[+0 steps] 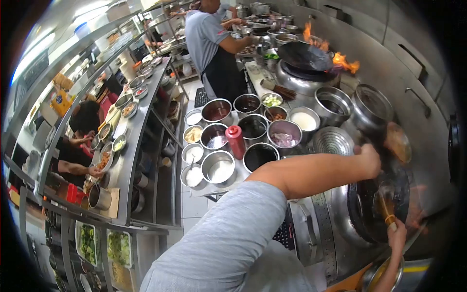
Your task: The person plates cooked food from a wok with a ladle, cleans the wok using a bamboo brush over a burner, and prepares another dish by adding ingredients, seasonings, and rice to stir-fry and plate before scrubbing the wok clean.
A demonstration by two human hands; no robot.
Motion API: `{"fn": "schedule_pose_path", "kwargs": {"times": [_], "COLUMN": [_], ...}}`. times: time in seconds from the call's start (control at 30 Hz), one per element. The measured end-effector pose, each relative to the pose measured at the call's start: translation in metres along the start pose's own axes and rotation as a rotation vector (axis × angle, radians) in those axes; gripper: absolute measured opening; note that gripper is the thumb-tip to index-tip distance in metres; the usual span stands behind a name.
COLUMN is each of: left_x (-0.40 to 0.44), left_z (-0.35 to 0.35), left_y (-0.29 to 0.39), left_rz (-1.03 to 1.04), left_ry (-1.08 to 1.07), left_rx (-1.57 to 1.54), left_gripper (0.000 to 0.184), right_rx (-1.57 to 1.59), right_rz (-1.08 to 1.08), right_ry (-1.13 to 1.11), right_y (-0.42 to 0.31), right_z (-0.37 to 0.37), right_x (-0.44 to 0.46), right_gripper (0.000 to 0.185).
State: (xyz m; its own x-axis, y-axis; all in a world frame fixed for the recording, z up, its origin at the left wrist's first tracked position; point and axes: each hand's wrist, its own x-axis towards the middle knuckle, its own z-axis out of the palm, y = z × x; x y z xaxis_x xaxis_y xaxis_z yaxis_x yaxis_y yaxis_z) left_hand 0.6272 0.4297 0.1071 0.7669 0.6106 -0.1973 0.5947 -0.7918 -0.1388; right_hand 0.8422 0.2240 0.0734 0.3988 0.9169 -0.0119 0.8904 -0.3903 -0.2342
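My left arm, in a grey sleeve, reaches across the view. My left hand [368, 161] is closed above the far rim of the near wok [357, 209]; what is in it, if anything, is hidden. Low at the right, my right hand [398, 234] grips a bamboo wok brush [386, 199] bound with a yellow band, its bristles down inside the dark wok. Just beyond my left hand is a blurred round brownish thing [398, 142] I cannot make out. A perforated metal strainer [333, 142] sits to the left of that hand.
Seasoning pots surround a red squeeze bottle [235, 142]. Flames [344, 63] rise behind another wok [306, 56] at the back. A co-worker [206, 44] stands at the far stove. Left, a steel counter [146, 109] holds bowls, with other people's hands behind it.
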Motion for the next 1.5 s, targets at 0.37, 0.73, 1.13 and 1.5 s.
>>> {"fn": "schedule_pose_path", "kwargs": {"times": [0.37,0.73,1.13,1.5], "left_x": [0.024,0.022,-0.054,-0.013], "left_z": [-0.031,0.039,0.040,0.092], "left_y": [-0.050,-0.144,-0.075,0.266], "left_rz": [0.021,0.123,0.161,0.387], "left_ry": [-0.119,0.052,0.050,-0.259], "left_rx": [-0.097,0.106,-0.728,-1.265], "left_gripper": [0.043,0.019,0.041,0.060], "right_rx": [-0.063,0.126,1.421,1.069], "right_rz": [0.118,0.221,0.544,0.313], "right_ry": [0.121,0.215,0.440,0.620], "right_y": [-0.019,-0.039,0.036,-0.025], "right_z": [0.007,-0.078,-0.049,-0.116], "right_x": [0.052,0.007,-0.022,-0.068], "right_gripper": [0.029,0.037,0.032,0.046]}}
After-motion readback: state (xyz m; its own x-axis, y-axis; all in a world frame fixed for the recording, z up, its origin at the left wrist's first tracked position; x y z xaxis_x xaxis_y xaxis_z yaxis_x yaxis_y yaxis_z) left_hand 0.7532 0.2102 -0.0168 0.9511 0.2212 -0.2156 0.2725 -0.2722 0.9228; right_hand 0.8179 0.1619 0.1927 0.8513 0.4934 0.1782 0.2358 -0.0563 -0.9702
